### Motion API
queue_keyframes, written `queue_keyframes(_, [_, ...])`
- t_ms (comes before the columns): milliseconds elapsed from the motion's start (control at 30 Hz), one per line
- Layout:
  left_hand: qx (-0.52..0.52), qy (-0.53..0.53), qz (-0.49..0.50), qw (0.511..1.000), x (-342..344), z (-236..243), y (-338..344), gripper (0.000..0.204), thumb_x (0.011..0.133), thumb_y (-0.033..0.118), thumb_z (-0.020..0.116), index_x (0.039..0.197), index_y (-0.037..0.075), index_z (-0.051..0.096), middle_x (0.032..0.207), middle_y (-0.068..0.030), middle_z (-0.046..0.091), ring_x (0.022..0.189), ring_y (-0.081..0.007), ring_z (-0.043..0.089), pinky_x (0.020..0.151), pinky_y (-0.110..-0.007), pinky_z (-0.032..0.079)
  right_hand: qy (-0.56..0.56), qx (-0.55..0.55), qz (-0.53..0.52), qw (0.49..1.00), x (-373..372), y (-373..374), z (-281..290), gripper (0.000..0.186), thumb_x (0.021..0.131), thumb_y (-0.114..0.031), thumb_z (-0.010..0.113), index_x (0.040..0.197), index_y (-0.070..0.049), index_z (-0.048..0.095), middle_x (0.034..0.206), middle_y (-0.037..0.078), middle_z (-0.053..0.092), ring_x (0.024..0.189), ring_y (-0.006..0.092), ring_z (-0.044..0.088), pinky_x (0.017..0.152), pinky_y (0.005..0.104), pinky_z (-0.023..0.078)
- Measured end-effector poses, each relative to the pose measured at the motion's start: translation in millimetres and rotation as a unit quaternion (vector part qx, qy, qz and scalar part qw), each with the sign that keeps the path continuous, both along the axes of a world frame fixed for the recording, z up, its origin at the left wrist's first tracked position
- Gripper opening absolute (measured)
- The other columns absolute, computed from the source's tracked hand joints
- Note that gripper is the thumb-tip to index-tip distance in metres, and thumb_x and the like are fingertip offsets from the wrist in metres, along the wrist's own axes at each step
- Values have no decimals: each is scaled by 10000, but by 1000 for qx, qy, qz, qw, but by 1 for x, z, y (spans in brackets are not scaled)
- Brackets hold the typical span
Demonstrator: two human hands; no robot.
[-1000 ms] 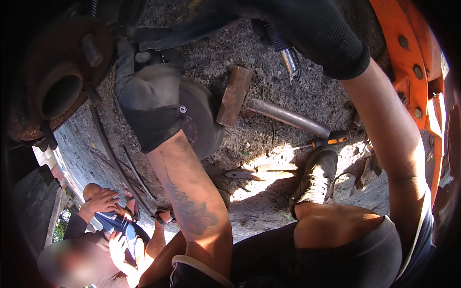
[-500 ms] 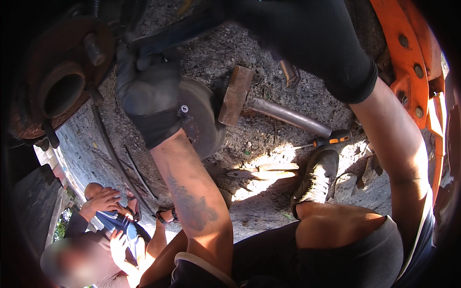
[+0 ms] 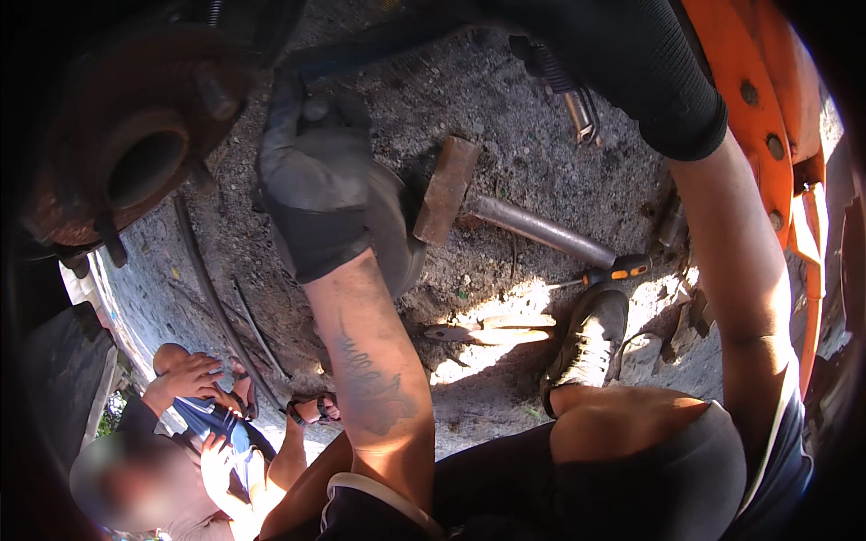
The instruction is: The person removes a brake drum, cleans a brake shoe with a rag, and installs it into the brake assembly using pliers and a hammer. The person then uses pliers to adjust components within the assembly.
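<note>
My left hand (image 3: 316, 176), in a dark glove, is closed on the near end of a dark, curved, bar-like part (image 3: 383, 43). That part slants up and right toward my right hand (image 3: 586, 45), also in a dark glove. Deep shadow at the top hides the right fingers, so their grip does not show. Left of my left hand is a rusty wheel hub (image 3: 63, 212) with studs and a round central opening. Beneath my left wrist lies a round metal drum (image 3: 403, 239), partly covered by the glove.
A sledgehammer (image 3: 541, 230) lies on the dirt, with a screwdriver (image 3: 622, 269), pliers (image 3: 492, 330) and a coil spring (image 3: 555, 72) around it. An orange metal frame (image 3: 753, 108) borders the right. A black hose (image 3: 209, 293) hangs left. Another person (image 3: 198, 406) sits at lower left.
My left hand has shifted slightly right, still on the curved part. My right forearm has moved up a little. The spring by the right glove shows more fully.
</note>
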State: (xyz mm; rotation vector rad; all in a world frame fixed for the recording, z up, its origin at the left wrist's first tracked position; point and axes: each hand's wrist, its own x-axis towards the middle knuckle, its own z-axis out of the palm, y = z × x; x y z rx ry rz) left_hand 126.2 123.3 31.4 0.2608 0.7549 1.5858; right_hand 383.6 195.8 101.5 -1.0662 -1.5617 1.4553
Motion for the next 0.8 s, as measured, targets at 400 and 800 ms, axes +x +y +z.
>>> queue_keyframes(400, [-24, 427, -181, 886, 42, 30, -1, 280, 961, 269, 653, 1154, 69, 687, 1054, -49, 661, 847, -143, 620, 769, -318, 501, -225, 256, 21, 940, -19, 28, 89, 209, 831, -204, 707, 883, -2, 710, 740, 174, 680, 668, 281, 660, 664, 388, 530])
queue_keyframes(800, [412, 849, -180, 277, -9, 244, 5, 323, 832, 154, 783, 1124, 60, 682, 1012, -92, 705, 883, -243, 663, 848, -399, 513, -308, 375, 72, 872, -50, 36, 128, 242, 849, -223, 690, 879, 15, 719, 798, 194, 696, 758, 330, 693, 734, 405, 553])
